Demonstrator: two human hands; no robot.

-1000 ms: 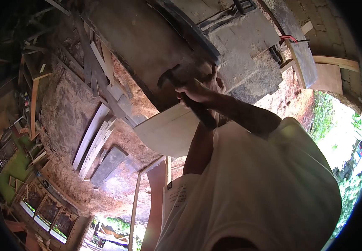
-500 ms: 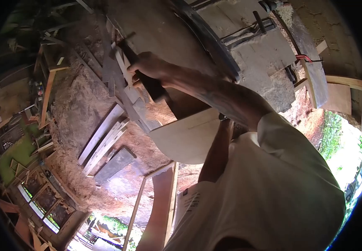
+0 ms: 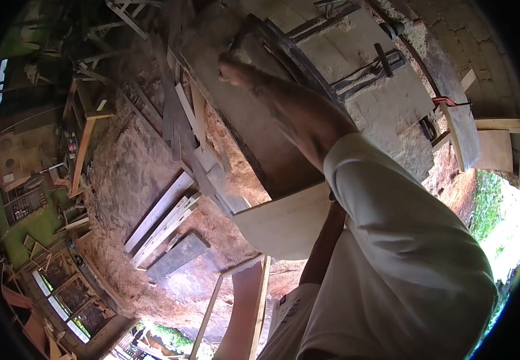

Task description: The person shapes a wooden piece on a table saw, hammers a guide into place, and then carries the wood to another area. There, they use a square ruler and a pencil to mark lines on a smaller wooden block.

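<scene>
The right hand point(image 3: 231, 71) is seen dimly over the tabletop point(image 3: 254, 129), its grip impossible to tell, while the left hand is hidden by the right arm point(image 3: 308, 117).

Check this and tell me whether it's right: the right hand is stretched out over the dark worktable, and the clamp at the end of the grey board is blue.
The clamp colour is wrong: the head view shows it red. The right hand is indeed stretched out over the dark worktable.

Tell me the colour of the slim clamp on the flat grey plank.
The slim clamp is red, with a dark rod; see the head view.
</scene>
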